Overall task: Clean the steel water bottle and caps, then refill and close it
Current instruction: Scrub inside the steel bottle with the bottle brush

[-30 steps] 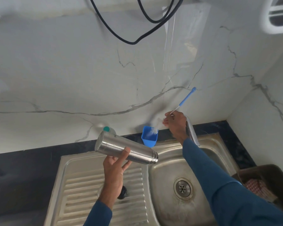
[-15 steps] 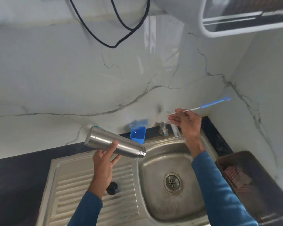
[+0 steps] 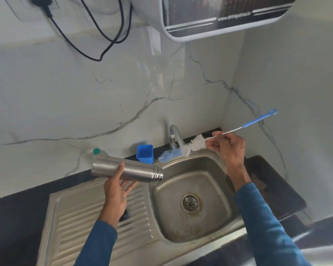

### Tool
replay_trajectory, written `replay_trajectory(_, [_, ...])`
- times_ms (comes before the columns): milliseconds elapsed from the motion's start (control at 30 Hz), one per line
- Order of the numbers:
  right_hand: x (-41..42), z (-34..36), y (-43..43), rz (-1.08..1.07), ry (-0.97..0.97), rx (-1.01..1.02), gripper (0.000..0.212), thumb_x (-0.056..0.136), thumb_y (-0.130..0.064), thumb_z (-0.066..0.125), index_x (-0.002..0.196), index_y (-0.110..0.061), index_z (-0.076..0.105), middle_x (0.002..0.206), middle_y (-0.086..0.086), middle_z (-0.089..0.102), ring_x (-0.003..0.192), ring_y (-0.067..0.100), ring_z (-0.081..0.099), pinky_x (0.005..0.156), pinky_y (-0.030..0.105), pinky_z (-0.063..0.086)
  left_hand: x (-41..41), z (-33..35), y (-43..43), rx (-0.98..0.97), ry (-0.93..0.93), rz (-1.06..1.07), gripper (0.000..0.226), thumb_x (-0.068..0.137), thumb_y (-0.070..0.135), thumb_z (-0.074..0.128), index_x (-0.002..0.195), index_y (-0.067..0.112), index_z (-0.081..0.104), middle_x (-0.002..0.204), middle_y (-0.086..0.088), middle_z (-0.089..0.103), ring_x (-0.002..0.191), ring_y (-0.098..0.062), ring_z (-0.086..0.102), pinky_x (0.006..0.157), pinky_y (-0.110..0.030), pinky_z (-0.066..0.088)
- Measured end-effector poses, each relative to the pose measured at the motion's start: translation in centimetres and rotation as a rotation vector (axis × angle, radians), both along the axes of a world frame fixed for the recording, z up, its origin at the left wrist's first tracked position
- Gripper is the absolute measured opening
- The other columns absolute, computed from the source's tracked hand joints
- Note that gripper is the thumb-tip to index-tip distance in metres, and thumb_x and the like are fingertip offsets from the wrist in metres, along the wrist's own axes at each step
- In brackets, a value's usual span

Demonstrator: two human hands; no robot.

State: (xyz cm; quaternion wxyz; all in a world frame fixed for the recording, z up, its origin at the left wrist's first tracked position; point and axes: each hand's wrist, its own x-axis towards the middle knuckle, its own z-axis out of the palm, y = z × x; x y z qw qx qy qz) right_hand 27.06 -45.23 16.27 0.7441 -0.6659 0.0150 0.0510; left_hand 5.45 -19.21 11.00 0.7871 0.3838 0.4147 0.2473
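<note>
At centre left, the left grip grasps the steel bottle from below, thumb across its front. The bottle lies almost level above the drainboard, base to the left, its uncapped threaded mouth pointing right over the edge of the basin. Its body is brushed steel and the neck rings are shiny. A small black cap shows just under that wrist. Right of centre, the right grip pinches the wire stem of a bottle brush, its white and blue bristles by the tap and its blue handle angled to the upper right.

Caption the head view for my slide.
Left hand holds the open steel bottle sideways over the sink while right hand pinches a bottle brush by the tap.
</note>
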Motion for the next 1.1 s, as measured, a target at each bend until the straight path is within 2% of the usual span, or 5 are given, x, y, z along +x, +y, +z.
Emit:
replay_trajectory(100, [-0.9, 0.2, -1.6, 0.011, 0.014, 0.038, 0.017, 0.105, -0.008, 0.06, 0.101, 0.002, 0.074, 0.08, 0.022, 0.077, 0.073, 0.031, 0.078, 0.067, 0.031, 0.064, 0.2, 0.2, -0.7, -0.048, 0.009, 0.039, 0.039, 0.093, 0.031, 0.079, 0.127, 0.021, 0.063, 0.129, -0.015, 0.072, 0.117, -0.032, 0.07, 0.102, -0.056, 0.057])
replay_trajectory(433, [-2.7, -0.3, -4.6, -0.002, 0.033, 0.073, 0.018, 0.106, -0.009, 0.061, 0.105, 0.003, 0.074, 0.081, 0.02, 0.078, 0.071, 0.027, 0.078, 0.065, 0.025, 0.062, 0.6, 0.9, -2.2, -0.239, -0.085, 0.079, 0.062, 0.091, 0.042, 0.08, 0.138, 0.009, 0.057, 0.132, -0.017, 0.068, 0.122, -0.033, 0.068, 0.107, -0.054, 0.055])
replay_trajectory(700, [-2.6, -0.1, -5.7, -0.035, 0.063, 0.164, 0.016, 0.105, -0.01, 0.062, 0.106, 0.001, 0.075, 0.084, 0.019, 0.078, 0.072, 0.022, 0.077, 0.067, 0.025, 0.062, 1.6, 0.9, -2.9, -0.213, -0.082, 0.058, 0.047, 0.092, 0.041, 0.078, 0.124, 0.011, 0.061, 0.129, -0.016, 0.069, 0.119, -0.033, 0.07, 0.108, -0.053, 0.054])
replay_trajectory(1000, [-2.7, -1.4, -5.6, -0.053, 0.099, 0.2, 0.015, 0.104, -0.006, 0.062, 0.106, 0.002, 0.075, 0.084, 0.02, 0.078, 0.069, 0.021, 0.075, 0.067, 0.024, 0.061, 1.3, 1.1, -2.3, -0.242, -0.119, 0.077, 0.064, 0.09, 0.043, 0.079, 0.141, 0.009, 0.056, 0.134, -0.018, 0.068, 0.12, -0.032, 0.069, 0.095, -0.05, 0.059])
replay_trajectory(1100, [-3.8, -1.8, -4.0, 0.004, 0.095, 0.186, 0.016, 0.105, -0.007, 0.061, 0.106, 0.002, 0.074, 0.085, 0.021, 0.078, 0.07, 0.023, 0.075, 0.068, 0.027, 0.063, 1.7, 1.2, -3.3, -0.213, -0.094, -0.001, 0.055, 0.093, 0.043, 0.076, 0.134, 0.01, 0.059, 0.132, -0.018, 0.069, 0.12, -0.032, 0.069, 0.099, -0.05, 0.058])
